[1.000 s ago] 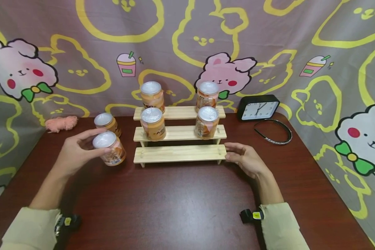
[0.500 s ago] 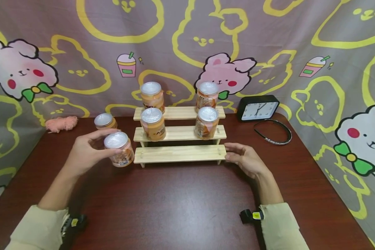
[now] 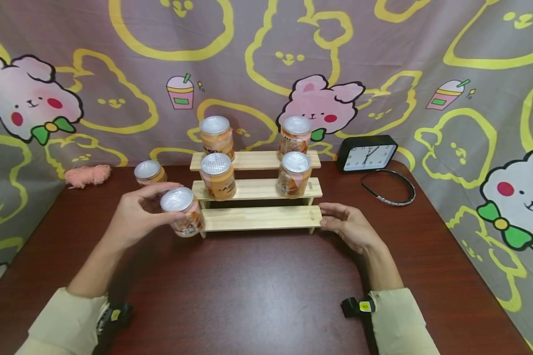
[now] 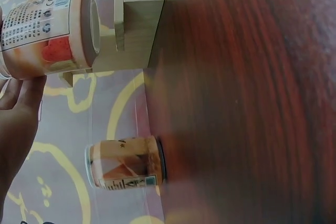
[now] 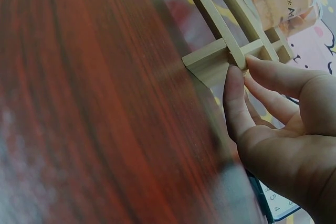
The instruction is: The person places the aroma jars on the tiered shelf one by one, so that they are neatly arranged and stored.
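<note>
My left hand (image 3: 133, 218) grips a peach-and-orange plastic can (image 3: 187, 221) with a silver lid, thumb in front and fingers behind. In the left wrist view this can (image 4: 39, 35) is off the table, beside the rack's end. In the head view it overlaps the left end of the lowest board of a three-tier wooden display rack (image 3: 257, 219). At that board's right end, my right hand (image 3: 354, 230) pinches the tip between thumb and fingers, as the right wrist view shows. Two like cans stand on the middle tier, one a left can (image 3: 217, 180), and two on the top tier.
Another such can (image 3: 150, 171) stands on the table behind my left hand, partly hidden by it. Pink yarn (image 3: 87, 176) lies at the far left. A black clock (image 3: 367, 153) and a headband (image 3: 391, 186) are at the back right. A patterned curtain (image 3: 257, 29) backs the table.
My left hand has carried the can rightward from beside the other table can to the lowest board's left end. The right hand has stayed at the rack's right end.
</note>
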A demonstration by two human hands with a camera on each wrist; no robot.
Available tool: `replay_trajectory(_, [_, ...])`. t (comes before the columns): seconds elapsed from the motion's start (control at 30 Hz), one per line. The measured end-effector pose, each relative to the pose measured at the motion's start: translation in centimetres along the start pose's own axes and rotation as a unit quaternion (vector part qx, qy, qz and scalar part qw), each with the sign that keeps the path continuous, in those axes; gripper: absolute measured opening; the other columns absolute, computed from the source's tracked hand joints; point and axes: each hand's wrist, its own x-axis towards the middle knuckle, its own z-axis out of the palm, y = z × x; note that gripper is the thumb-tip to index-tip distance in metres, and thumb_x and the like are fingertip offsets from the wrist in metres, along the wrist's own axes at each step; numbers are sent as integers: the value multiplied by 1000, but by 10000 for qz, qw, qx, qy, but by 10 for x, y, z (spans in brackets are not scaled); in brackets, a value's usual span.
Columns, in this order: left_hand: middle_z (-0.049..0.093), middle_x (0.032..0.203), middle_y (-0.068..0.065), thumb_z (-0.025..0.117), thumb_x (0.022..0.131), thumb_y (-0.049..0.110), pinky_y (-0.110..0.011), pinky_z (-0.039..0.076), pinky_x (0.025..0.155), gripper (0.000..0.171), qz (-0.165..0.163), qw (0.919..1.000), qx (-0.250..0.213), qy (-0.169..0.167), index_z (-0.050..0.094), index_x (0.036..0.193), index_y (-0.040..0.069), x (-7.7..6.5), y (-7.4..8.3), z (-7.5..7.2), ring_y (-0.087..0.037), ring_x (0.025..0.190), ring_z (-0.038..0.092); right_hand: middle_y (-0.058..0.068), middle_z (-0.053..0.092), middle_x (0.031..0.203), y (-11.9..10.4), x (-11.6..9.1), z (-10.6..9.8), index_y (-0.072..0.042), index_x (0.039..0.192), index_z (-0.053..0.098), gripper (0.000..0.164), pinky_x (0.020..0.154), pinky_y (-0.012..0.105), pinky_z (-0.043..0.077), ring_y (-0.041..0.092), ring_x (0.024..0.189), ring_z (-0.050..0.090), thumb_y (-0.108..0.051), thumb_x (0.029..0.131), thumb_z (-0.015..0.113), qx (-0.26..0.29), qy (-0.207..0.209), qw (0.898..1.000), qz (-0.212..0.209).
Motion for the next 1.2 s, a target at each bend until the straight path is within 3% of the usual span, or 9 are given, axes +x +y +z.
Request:
replay_trajectory(0.17, [70, 116, 3, 87, 71, -11, -17, 53, 80, 56, 158, 9997, 149, -57, 69, 123, -3, 1, 2, 8, -9, 96, 66, 25, 49, 135, 0, 0, 0, 13, 146, 40, 57, 87, 27, 55, 16, 101, 63, 9, 94, 63, 1, 18, 10000, -11])
replay_trajectory(0.43, [69, 117, -6, 88, 66, -15, -20, 52, 86, 59, 378, 9989, -101, -244, 69, 121, -4, 5, 5, 19, -12, 103, 65, 29, 46, 138, 1, -2, 0, 14, 146, 39, 58, 87, 27, 55, 16, 102, 63, 8, 94, 63, 1, -31, 10000, -15])
replay_trajectory(0.7, [70, 117, -10, 92, 65, -8, -21, 47, 93, 60, 434, 9982, 128, -399, 71, 121, 2, 8, 7, 33, -11, 111, 61, 28, 47, 135, 1, -2, 0, 15, 145, 38, 56, 87, 25, 55, 14, 99, 63, 9, 95, 61, -8, -3, 10000, -83])
replay_trajectory(0.9, [70, 119, -6, 94, 66, -2, -24, 47, 93, 61, 432, 9973, 2, -602, 72, 123, 6, 12, 11, 47, -12, 113, 60, 28, 46, 137, 1, -1, -1, 15, 146, 38, 57, 88, 26, 55, 15, 101, 63, 8, 95, 62, -50, -2, 9999, -92])
replay_trajectory(1.1, [70, 118, -8, 93, 67, -4, -24, 52, 88, 60, 378, 9952, -452, -784, 71, 123, 3, 17, 15, 64, -16, 108, 61, 29, 45, 139, 0, 0, -1, 14, 146, 38, 57, 89, 27, 54, 15, 102, 63, 7, 95, 62, -93, -25, 9999, -92])
replay_trajectory(1.2, [71, 117, -8, 94, 66, -3, -25, 51, 92, 61, 420, 9951, -402, -800, 71, 122, 2, 20, 17, 73, -14, 109, 62, 29, 45, 139, 0, 0, -1, 14, 146, 39, 57, 88, 26, 54, 15, 102, 63, 7, 95, 62, -88, -17, 9999, -89])
